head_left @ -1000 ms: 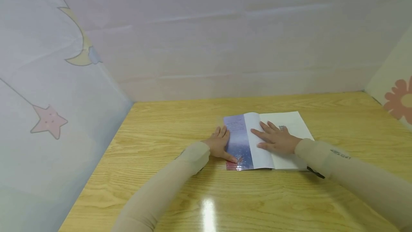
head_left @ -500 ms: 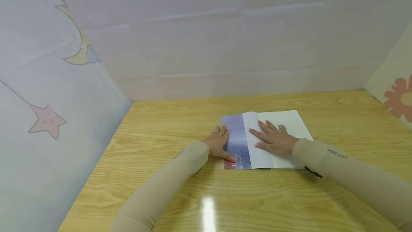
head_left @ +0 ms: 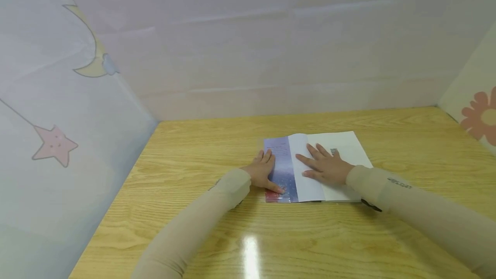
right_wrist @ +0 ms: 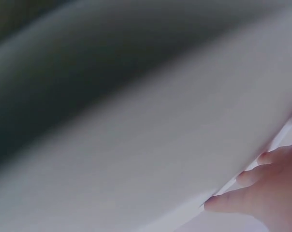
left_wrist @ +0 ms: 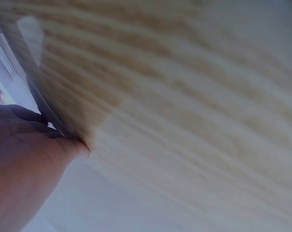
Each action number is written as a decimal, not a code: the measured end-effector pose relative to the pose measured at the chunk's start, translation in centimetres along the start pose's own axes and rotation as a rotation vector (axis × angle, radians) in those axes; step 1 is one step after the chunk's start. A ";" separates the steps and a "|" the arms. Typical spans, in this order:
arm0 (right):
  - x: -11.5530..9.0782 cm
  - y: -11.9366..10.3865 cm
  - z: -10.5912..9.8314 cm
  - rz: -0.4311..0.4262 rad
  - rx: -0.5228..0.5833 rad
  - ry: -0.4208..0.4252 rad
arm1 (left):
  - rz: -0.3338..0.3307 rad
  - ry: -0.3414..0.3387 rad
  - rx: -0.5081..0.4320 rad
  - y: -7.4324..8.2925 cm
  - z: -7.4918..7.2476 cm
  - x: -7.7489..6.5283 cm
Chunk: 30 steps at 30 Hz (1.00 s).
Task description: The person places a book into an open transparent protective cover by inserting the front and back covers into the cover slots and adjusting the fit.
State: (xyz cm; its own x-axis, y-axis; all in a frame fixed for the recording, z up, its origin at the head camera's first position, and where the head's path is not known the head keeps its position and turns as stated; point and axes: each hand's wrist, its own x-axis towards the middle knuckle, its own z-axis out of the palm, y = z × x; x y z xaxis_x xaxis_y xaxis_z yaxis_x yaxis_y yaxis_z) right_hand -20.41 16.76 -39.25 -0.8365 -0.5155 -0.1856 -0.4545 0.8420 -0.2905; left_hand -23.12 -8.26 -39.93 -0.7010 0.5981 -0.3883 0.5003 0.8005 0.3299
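Observation:
An open book (head_left: 350, 145) lies flat on the wooden table, with blank-looking white pages and a small dark printed patch on the right one. Along its left side runs a purple-blue printed flap (head_left: 284, 169), glossy near the bottom. My left hand (head_left: 263, 172) rests on the flap's left edge, fingers straight and thumb spread toward the lower corner. Across the white pages my right hand (head_left: 327, 169) lies palm down with spread fingers. The left wrist view catches part of the left hand (left_wrist: 30, 164) against the book's edge; the right wrist view shows right fingertips (right_wrist: 228, 200) touching white paper.
The wood-grain table (head_left: 201, 150) extends around the book, with a bright light reflection (head_left: 251, 257) near the front. Pale printed sheets (head_left: 240, 55) wall in the back and sides, decorated with a star (head_left: 55, 146), a moon and a flower (head_left: 482, 115).
The book and my right hand have shifted slightly left. My left hand stays nearly in place, now overlapping a little more of the flap. The head view has also drifted slightly.

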 end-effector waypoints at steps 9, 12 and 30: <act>0.3 -0.5 0.1 -0.002 -0.047 0.012 | 0.003 0.010 0.027 0.2 -0.1 -0.1; 0.4 -0.7 -0.1 -0.008 -0.058 0.015 | -0.002 0.011 0.025 0.2 -0.1 0.0; 0.7 1.1 -0.3 -0.010 0.023 -0.072 | -0.023 0.019 0.030 -0.3 0.7 1.0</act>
State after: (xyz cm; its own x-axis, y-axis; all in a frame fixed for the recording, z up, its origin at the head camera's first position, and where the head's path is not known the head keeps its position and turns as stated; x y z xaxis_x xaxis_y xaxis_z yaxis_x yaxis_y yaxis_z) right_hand -21.62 17.35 -39.39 -0.8077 -0.5345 -0.2490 -0.4546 0.8334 -0.3144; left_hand -23.59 -7.86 -41.01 -0.7222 0.5786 -0.3791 0.4983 0.8153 0.2950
